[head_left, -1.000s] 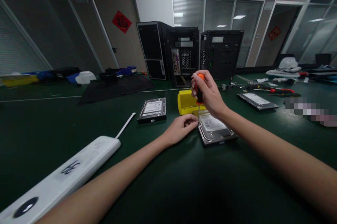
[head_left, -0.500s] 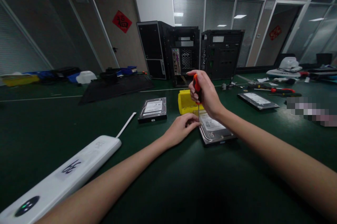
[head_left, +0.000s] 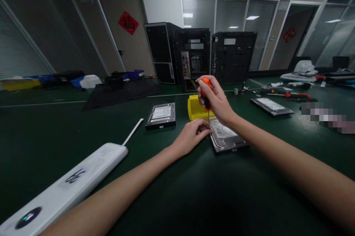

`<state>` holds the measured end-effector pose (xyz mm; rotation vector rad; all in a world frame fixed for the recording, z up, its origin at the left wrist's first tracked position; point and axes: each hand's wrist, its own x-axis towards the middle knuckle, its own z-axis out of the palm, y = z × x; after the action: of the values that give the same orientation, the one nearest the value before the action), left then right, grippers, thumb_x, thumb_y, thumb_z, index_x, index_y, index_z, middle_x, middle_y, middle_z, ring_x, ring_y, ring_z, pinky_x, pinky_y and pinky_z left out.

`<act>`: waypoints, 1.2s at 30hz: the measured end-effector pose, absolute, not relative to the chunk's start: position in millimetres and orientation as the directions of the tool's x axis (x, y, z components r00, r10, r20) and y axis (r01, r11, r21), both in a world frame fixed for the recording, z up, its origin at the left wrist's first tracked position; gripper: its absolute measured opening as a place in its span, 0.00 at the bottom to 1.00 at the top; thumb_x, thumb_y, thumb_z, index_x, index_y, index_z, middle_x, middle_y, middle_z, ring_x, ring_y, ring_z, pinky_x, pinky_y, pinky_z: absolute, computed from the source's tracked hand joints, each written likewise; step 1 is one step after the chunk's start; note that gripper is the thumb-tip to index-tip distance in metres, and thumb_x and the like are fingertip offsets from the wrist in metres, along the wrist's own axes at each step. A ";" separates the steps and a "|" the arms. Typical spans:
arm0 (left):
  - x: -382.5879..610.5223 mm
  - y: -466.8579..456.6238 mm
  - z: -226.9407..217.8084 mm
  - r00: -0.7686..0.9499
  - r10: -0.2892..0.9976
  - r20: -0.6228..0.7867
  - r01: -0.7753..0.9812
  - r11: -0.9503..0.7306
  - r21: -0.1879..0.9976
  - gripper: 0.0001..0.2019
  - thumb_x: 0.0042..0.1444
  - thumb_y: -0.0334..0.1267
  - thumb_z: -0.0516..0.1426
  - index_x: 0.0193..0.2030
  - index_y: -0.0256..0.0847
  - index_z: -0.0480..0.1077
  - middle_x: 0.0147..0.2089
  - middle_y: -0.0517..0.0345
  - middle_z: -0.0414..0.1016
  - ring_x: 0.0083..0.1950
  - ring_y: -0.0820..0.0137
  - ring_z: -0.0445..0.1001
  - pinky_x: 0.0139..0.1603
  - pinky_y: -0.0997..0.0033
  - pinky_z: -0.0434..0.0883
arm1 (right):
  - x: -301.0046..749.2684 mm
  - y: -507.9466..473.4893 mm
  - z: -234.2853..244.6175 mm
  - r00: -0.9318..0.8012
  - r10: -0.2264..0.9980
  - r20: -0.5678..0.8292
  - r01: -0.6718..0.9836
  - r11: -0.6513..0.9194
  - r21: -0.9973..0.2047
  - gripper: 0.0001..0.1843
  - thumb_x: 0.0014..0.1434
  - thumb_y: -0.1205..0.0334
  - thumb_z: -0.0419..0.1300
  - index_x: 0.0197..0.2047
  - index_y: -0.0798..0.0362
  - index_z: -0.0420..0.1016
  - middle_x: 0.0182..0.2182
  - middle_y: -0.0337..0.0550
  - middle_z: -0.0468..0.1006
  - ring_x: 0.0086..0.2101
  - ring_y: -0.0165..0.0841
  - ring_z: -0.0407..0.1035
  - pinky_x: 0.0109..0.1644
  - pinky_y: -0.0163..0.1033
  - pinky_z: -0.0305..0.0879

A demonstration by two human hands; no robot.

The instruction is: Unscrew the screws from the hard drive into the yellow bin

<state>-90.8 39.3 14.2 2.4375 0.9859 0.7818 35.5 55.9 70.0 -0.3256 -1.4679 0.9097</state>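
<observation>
My right hand [head_left: 219,101] is wrapped around an orange and black screwdriver [head_left: 205,81], which stands almost upright. Its thin shaft comes down at the left edge of a hard drive [head_left: 229,142] lying label up on the table. Closed at that same edge is my left hand [head_left: 188,137], its thumb and fingertips against the drive and close around the screwdriver's tip. The tip itself and any screw under it cannot be made out. Behind the drive, a yellow open box [head_left: 194,107] is partly covered by my right hand.
A second hard drive [head_left: 161,115] lies left of the box, a third [head_left: 271,105] to the right. Black computer cases [head_left: 163,53] stand at the back. A long white device [head_left: 69,184] lies by my left forearm. Red-handled tools [head_left: 298,95] are at the right.
The screwdriver handle has turned slightly, and my right fingers have shifted around it, the index finger now curled closer. My left hand and the hard drive have stayed put.
</observation>
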 end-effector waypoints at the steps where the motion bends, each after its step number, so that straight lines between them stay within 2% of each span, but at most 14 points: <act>1: -90.5 38.8 14.3 0.593 0.726 0.350 0.514 -0.675 0.529 0.08 0.57 0.39 0.55 0.37 0.35 0.69 0.36 0.55 0.71 0.35 0.70 0.68 0.34 0.71 0.66 | 34.5 54.7 70.3 -0.154 0.686 0.712 -0.316 0.648 -0.693 0.10 0.60 0.53 0.52 0.41 0.48 0.61 0.26 0.33 0.60 0.21 0.21 0.55 0.22 0.30 0.53; 6: -89.9 36.9 13.6 0.600 0.710 0.370 0.537 -0.700 0.472 0.08 0.59 0.38 0.52 0.38 0.36 0.68 0.38 0.54 0.71 0.38 0.68 0.69 0.39 0.68 0.67 | 33.6 53.3 70.9 -0.160 0.672 0.723 -0.259 0.678 -0.687 0.11 0.60 0.52 0.52 0.42 0.48 0.61 0.26 0.34 0.61 0.22 0.22 0.55 0.24 0.30 0.55; 14: -89.5 37.2 12.5 0.602 0.709 0.367 0.545 -0.701 0.460 0.08 0.61 0.39 0.50 0.39 0.38 0.67 0.39 0.54 0.71 0.40 0.66 0.70 0.42 0.66 0.67 | 35.8 56.6 72.2 -0.126 0.666 0.735 -0.246 0.697 -0.674 0.10 0.60 0.54 0.52 0.42 0.48 0.61 0.27 0.34 0.61 0.22 0.22 0.56 0.25 0.31 0.56; 19: -87.4 36.6 13.0 0.584 0.724 0.367 0.540 -0.684 0.490 0.07 0.61 0.38 0.50 0.38 0.38 0.66 0.38 0.54 0.72 0.40 0.66 0.71 0.41 0.67 0.67 | 34.6 54.0 74.5 -0.129 0.684 0.718 -0.241 0.681 -0.691 0.11 0.59 0.52 0.52 0.41 0.48 0.62 0.27 0.34 0.61 0.22 0.22 0.56 0.26 0.31 0.56; 26: -87.7 38.4 16.4 0.581 0.747 0.323 0.542 -0.651 0.531 0.07 0.59 0.39 0.52 0.36 0.38 0.68 0.35 0.57 0.73 0.36 0.67 0.71 0.36 0.70 0.66 | 34.5 51.9 75.8 -0.137 0.702 0.699 -0.281 0.649 -0.707 0.11 0.59 0.51 0.53 0.40 0.48 0.61 0.26 0.34 0.60 0.21 0.22 0.55 0.21 0.29 0.53; 36: -87.7 37.1 19.0 0.575 0.757 0.310 0.511 -0.629 0.585 0.08 0.58 0.39 0.53 0.38 0.37 0.68 0.34 0.57 0.72 0.35 0.69 0.71 0.36 0.72 0.66 | 36.1 54.8 74.6 -0.118 0.712 0.692 -0.311 0.635 -0.707 0.10 0.59 0.52 0.52 0.41 0.48 0.61 0.25 0.33 0.60 0.20 0.20 0.54 0.20 0.28 0.51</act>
<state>-87.7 37.1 19.0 2.3737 1.0193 0.7621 36.1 54.8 74.6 -0.3604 -1.4423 0.9028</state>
